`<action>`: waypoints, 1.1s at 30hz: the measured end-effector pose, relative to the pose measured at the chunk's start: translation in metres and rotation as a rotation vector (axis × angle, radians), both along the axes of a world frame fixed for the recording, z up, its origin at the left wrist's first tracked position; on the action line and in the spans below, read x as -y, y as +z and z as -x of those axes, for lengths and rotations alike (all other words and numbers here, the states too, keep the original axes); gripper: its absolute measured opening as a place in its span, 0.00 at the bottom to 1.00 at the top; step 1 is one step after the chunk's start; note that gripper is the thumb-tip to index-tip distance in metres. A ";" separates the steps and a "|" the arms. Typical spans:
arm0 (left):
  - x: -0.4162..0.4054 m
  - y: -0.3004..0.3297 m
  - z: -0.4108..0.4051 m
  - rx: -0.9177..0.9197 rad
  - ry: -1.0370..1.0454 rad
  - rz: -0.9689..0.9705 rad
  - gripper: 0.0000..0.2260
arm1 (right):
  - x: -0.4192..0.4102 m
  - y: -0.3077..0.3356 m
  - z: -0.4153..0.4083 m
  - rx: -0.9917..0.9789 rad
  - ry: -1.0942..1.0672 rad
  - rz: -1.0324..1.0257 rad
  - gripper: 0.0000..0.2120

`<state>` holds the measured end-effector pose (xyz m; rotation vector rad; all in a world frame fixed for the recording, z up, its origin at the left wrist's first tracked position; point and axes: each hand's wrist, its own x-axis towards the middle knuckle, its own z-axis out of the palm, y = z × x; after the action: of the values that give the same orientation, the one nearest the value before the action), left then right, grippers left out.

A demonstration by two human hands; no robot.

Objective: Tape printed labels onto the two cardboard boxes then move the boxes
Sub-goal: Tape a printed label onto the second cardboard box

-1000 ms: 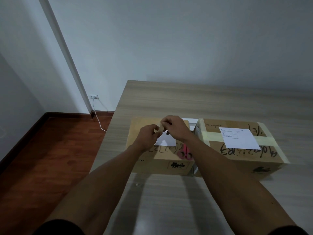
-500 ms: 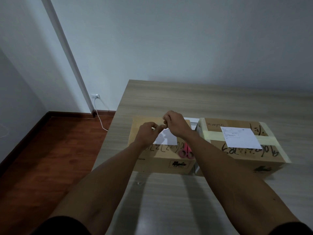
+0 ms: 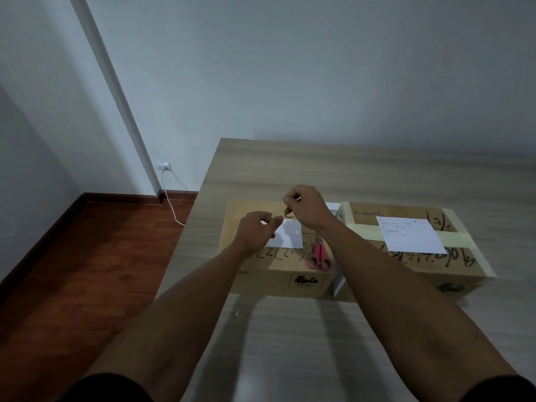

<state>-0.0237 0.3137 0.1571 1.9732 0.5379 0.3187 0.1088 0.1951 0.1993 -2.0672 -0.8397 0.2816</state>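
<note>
Two cardboard boxes stand side by side on the table. The left box (image 3: 290, 274) has a white printed label (image 3: 290, 237) lying on its top and red-handled scissors (image 3: 318, 258) beside the label. The right box (image 3: 406, 210) carries its own label (image 3: 412, 235) over a band of pale tape (image 3: 452, 237). My left hand (image 3: 255, 232) and my right hand (image 3: 304, 206) hover over the left box's label, fingertips pinched close together. A small piece of tape seems held between them, mostly hidden by the fingers.
The wooden table (image 3: 319, 169) ends at its left edge, with red-brown floor (image 3: 87, 271) below. A white cable (image 3: 171, 198) runs down from a wall socket (image 3: 164, 166). A narrow white object (image 3: 338, 281) shows in the gap between the boxes.
My hands, together a second ago with a tan tape piece between them, have drawn slightly apart. The right hand rose toward the box's far edge. The boxes stayed put.
</note>
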 end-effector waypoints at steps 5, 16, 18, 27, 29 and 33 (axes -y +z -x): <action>0.001 0.001 0.001 -0.017 0.043 0.000 0.23 | 0.000 0.004 -0.001 0.012 -0.003 -0.015 0.07; 0.009 0.010 -0.004 -0.022 0.163 0.231 0.25 | 0.001 0.012 -0.004 0.061 -0.055 -0.041 0.06; 0.007 0.010 -0.005 -0.053 0.180 0.247 0.25 | 0.000 0.012 -0.004 0.069 -0.053 -0.045 0.06; 0.012 0.008 -0.003 -0.063 0.122 0.228 0.20 | 0.002 0.018 -0.009 0.076 -0.006 -0.016 0.06; 0.014 0.009 -0.004 -0.032 0.116 0.254 0.18 | 0.003 0.020 -0.009 0.076 -0.011 -0.004 0.06; 0.009 0.015 -0.005 -0.042 -0.004 0.345 0.25 | 0.004 0.021 -0.012 0.083 0.005 0.021 0.05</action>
<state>-0.0183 0.3044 0.1717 1.6492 0.5747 0.1680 0.1204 0.1907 0.2198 -2.1090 -0.8959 0.2094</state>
